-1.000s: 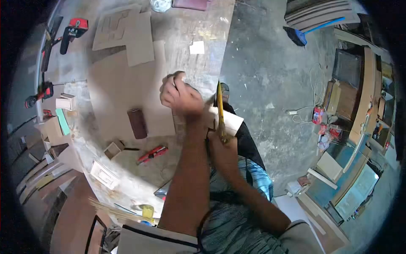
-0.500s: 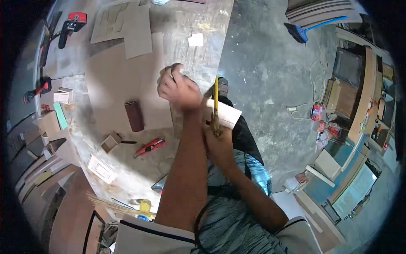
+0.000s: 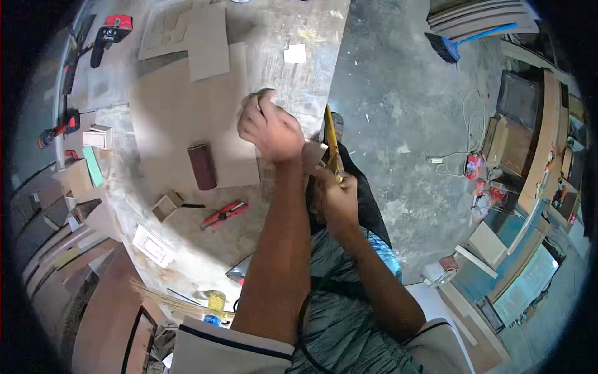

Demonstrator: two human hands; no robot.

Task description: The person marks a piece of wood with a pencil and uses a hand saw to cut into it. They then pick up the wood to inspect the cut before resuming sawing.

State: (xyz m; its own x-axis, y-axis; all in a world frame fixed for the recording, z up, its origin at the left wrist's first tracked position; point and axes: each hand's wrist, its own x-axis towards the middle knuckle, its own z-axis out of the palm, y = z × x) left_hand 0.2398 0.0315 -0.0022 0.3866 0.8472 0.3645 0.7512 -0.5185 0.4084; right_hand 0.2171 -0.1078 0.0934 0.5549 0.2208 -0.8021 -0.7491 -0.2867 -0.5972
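My left hand [image 3: 271, 128] is over the worktable's right side, fingers curled in; what they hold, if anything, I cannot tell. Near that wrist a pale wooden piece [image 3: 315, 154] shows at the table edge, partly hidden. My right hand [image 3: 339, 196] is closed around the lower end of a long, narrow yellow tool [image 3: 332, 134], which points up along the edge beside the piece. A brown board [image 3: 187, 118] lies flat left of my left hand. On it rests a dark reddish-brown cylinder [image 3: 202, 167], with a red utility knife [image 3: 224, 214] closer to me.
A small wooden box [image 3: 167, 206] and a white framed panel [image 3: 152, 245] are on the worktable's near left. Red-and-black power tools [image 3: 112, 36] lie along the far left. A blue broom [image 3: 445, 48] is on the concrete floor, right, where a white cable [image 3: 470, 118] also lies.
The yellow tool and my right hand have shifted right, and the tool now leans differently. Less of the wooden piece shows beside it. My left hand keeps its curled shape.
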